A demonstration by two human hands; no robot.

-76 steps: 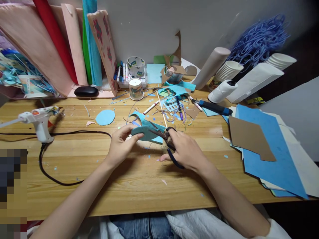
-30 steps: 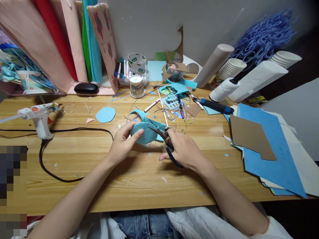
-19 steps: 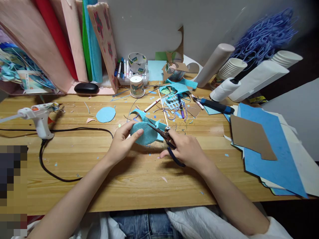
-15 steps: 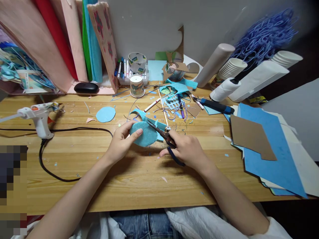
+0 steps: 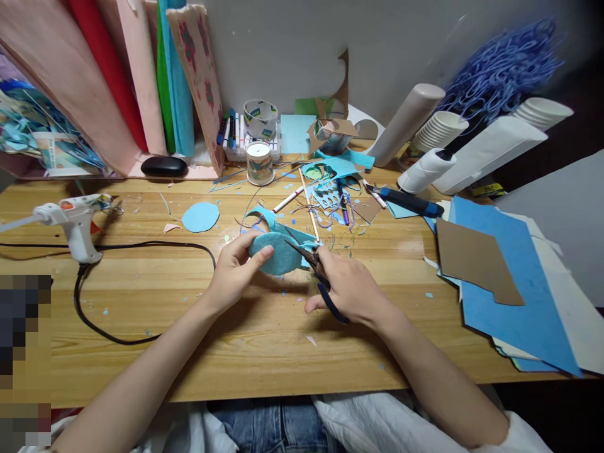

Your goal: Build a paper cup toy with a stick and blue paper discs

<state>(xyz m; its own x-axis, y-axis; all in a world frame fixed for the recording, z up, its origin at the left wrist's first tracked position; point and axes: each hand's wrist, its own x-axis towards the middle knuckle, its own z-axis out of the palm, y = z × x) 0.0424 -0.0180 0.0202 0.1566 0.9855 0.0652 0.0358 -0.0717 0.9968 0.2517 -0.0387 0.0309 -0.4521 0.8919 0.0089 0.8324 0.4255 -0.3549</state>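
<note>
Between thumb and fingers, my left hand (image 5: 240, 267) pinches a round light-blue felt piece (image 5: 278, 255) above the table. My right hand (image 5: 352, 283) is closed round the handles of dark scissors (image 5: 311, 259). The scissor blades lie at the upper right edge of the felt disc, slightly apart. A curved light-blue offcut (image 5: 264, 217) extends behind the disc, close to the blades. Whether the offcut is still joined to the disc I cannot tell. A separate pale-blue disc (image 5: 201, 217) lies flat on the table to the left.
A white glue gun (image 5: 78, 226) with a black cord stands left. Scraps, markers and a utility knife (image 5: 410, 201) lie behind my hands. Blue sheets and cardboard (image 5: 479, 261) are stacked right. Paper cups (image 5: 441, 132) and a paper cup upside down (image 5: 260, 165) stand at the back.
The disc has shifted slightly right and tilted flatter in my left hand. The scissors have turned a little, with their blades moving right along the disc's edge.
</note>
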